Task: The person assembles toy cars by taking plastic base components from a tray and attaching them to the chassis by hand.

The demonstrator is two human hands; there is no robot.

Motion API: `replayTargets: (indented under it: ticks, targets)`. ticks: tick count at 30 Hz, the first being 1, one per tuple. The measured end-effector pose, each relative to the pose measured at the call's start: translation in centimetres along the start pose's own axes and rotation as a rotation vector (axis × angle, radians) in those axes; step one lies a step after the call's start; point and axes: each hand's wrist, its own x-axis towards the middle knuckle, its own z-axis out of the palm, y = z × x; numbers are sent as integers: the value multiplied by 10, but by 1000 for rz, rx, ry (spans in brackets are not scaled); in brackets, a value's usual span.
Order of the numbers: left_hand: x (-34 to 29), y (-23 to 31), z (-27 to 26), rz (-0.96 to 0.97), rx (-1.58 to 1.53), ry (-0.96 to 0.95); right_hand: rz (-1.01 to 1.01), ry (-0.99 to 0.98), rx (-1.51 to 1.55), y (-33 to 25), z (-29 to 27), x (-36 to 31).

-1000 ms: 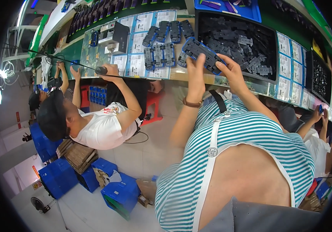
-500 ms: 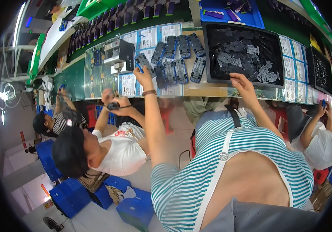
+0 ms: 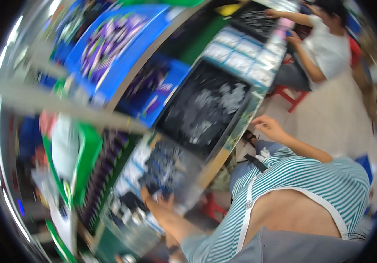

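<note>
View's pretty blurred and tilted here. Left hand [image 3: 160, 204] is spread over a cluster of small dark parts [image 3: 164, 168] on the workbench [image 3: 214, 164]. Right hand [image 3: 269, 128] hangs open just past the bench edge, near a black tray [image 3: 206, 109] of grey pieces. 1 co-worker [image 3: 324, 48] sits far right.

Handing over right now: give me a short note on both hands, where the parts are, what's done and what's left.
Left hand: on the dark parts laid out on the bench; grip blurred.
Right hand: open and empty, off the bench edge by the black tray.
The tray holds loose grey pieces.
Done: cannot be judged from this blurred view.
Left: probably the tray's pieces.
</note>
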Motion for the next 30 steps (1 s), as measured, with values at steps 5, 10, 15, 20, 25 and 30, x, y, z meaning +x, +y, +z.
replayTargets:
  ticks: [5, 10, 15, 20, 25, 30]
  targets:
    - [-44, -6, -32, -779, -684, 154, 61, 25, -61, -12, 53, -63]
    - [32, 157, -77, -964, 165, 442, -100, 31, -215, 22, -30, 5]
    - [39, 307, -135, -399, -266, 1059, -171, -39, -204, 32, -65, 39]
    - [9, 530, -159, 57, -395, 954, -260, -3, -320, 45, -68, 80]
    - [10, 608, -91, -31, -312, 875, -446, 9, -424, 63, -73, 110]
    - [6, 626, -102, -97, -216, 806, -391, 76, -438, 89, -74, 133]
